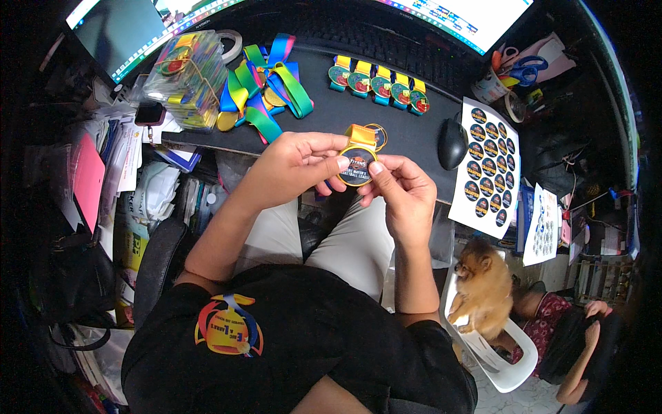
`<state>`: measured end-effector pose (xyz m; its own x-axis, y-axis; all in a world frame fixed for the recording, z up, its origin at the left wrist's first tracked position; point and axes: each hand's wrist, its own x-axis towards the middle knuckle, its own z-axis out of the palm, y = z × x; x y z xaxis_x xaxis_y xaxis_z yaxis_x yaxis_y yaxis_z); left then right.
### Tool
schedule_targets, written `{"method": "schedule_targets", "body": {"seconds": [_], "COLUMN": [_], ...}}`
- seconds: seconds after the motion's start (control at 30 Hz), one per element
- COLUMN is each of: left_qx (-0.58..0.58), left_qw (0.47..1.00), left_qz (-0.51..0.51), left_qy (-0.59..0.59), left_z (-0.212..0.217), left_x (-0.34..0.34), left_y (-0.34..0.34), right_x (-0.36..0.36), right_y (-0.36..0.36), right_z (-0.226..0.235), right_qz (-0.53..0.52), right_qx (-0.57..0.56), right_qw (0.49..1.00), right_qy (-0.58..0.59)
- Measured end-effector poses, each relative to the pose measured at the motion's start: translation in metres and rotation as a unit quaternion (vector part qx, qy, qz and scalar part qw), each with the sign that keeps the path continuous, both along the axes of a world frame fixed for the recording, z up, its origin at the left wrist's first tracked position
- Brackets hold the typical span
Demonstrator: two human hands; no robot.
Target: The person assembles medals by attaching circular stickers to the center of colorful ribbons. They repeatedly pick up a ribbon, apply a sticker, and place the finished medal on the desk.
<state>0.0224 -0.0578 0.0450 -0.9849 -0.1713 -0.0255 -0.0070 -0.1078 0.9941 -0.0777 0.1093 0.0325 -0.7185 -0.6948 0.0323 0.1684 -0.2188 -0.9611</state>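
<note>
a seated person holds a round medal [357, 164] in both hands just above the near edge of a dark bench [386, 127]. the left hand [293, 165] grips the medal's left rim, its fingers [331, 163] closed in a pinch on it. the right hand [400, 190] meets it from the lower right, thumb tip pressed to the dark round sticker on the medal's face, the other fingers curled behind. the medal faces up toward the camera; its short orange ribbon loop [361, 134] points away from the person, toward the keyboard [376, 41], so the long axis runs from lap to bench.

behind the hands, a row of five medals [378, 84] with yellow and teal ribbons lies across the bench. to their left sits a heap of rainbow ribbons [265, 86] and a clear box [186, 76]. a black mouse [452, 143] lies right of the hands, beside a sheet of round dark stickers [487, 165]. a small tan dog [483, 286] sits on a white chair [507, 369] at lower right.
</note>
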Motion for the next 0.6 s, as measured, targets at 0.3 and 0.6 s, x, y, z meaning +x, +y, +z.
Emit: {"method": "schedule_targets", "body": {"seconds": [0.3, 0.6], "left_qx": [0.01, 0.019], "left_qw": [1.0, 1.0], "left_qz": [-0.003, 0.016], "left_qy": [0.006, 0.006], "left_z": [0.002, -0.0008], "left_x": [0.0002, -0.002], "left_y": [0.0007, 0.0013], "right_x": [0.0017, 0.002], "right_y": [0.0009, 0.0003], "right_z": [0.001, 0.0021], "right_qz": [-0.009, -0.009], "right_qx": [0.006, 0.012], "right_qw": [1.0, 1.0], "right_qy": [-0.001, -0.003]}}
